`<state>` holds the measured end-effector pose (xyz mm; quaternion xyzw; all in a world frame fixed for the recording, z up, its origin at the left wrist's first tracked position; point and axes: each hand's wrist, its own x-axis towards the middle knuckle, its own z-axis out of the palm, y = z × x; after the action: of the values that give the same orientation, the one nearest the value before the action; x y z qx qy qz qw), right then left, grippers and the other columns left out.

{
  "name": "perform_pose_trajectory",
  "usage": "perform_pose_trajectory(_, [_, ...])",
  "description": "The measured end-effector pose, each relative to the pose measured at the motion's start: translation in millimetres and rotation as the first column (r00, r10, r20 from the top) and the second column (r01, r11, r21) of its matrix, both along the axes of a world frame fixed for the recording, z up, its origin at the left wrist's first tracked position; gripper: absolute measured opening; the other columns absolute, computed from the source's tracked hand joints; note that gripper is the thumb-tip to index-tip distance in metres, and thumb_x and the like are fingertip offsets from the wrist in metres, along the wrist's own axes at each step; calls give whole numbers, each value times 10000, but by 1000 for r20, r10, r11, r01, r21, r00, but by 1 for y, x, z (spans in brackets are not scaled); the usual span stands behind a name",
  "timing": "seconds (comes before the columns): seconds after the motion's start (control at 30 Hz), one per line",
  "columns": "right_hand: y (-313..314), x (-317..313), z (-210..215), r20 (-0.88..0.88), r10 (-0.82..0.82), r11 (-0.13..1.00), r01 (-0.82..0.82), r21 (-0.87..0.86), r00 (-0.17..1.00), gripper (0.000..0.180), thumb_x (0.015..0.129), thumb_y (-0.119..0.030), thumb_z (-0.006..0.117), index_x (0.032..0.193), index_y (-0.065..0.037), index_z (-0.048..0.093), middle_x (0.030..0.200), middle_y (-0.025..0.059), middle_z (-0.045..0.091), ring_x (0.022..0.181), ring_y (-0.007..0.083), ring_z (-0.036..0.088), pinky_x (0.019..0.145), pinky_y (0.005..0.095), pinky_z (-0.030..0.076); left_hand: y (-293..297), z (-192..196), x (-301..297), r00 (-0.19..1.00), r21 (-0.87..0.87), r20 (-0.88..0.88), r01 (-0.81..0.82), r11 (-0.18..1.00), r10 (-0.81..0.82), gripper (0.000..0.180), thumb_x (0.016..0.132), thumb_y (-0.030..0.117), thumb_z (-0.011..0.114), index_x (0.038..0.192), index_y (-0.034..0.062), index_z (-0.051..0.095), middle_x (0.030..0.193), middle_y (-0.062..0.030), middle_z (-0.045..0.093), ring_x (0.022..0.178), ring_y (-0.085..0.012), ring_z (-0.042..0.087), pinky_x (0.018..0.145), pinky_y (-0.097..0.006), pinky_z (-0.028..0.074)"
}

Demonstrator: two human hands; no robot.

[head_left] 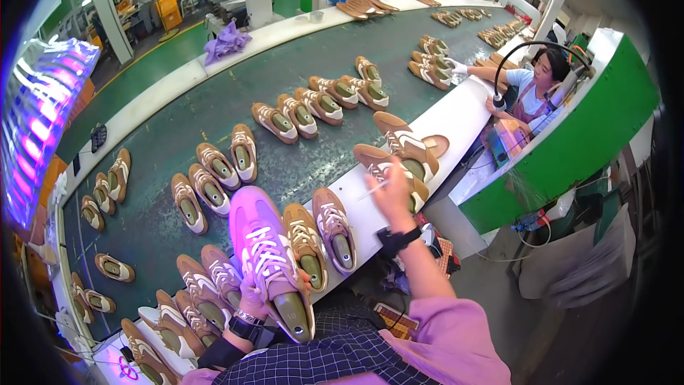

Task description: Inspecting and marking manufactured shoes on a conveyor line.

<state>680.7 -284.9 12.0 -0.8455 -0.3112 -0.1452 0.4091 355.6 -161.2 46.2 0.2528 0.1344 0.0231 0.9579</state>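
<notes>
My left hand (254,298) is closed around the heel end of a brown sneaker (265,249) with white laces, tilted toe-up and away from me. An olive-green shoe last (291,314) fills its opening, and purple light tints the upper. To the right, my right hand (394,196) is raised, its fingers bent around a thin pale stick (372,189) that is blurred. That hand is just in front of a pair of brown sneakers (402,144) on the white ledge. Two more sneakers, a tan one (306,242) and a brown one (335,228), stand beside the held shoe.
A green conveyor belt (285,171) carries several rows of sneakers. More sneakers (203,289) crowd my near left. At the right, a person (538,89) with a white glove reaches toward shoes behind a green-sided machine (563,150). A purple cloth (226,43) lies on the far rim.
</notes>
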Motion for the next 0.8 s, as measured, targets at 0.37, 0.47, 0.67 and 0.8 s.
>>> perform_pose_trajectory(0.37, [-62,20,-70,194,183,938,-112,-328,964,488,563,-149,808,889,-44,460,964,146,519,917,363,488,789,456,386,34,-47,-46,826,86,-68,-554,828,560,832,651,430,749,1293,19,415,1184,-178,559,1096,-325,558,981,-469,434])
perform_pose_trajectory(0.47, [-54,23,-47,-96,120,946,-143,-290,988,553,561,-218,842,942,-24,491,855,139,541,778,325,531,697,396,443,36,-73,-65,764,148,-63,-630,763,643,858,695,530,664,1312,4,387,1169,-242,551,1062,-379,567,943,-492,453])
perform_pose_trajectory(0.67, [-20,54,-51,-745,195,898,-422,-126,638,739,540,-435,842,959,80,516,916,199,642,792,294,656,694,387,514,38,-17,-32,655,160,-143,-724,671,742,690,796,421,592,1312,8,394,1217,-185,542,1112,-331,547,982,-466,430])
perform_pose_trajectory(0.8, [19,22,-37,-504,27,823,-305,-479,863,746,543,-414,836,981,79,488,909,221,635,826,346,655,716,418,519,47,-10,-26,636,94,-173,-749,656,752,618,841,373,572,1311,10,402,1256,-170,522,1158,-301,521,1022,-444,399])
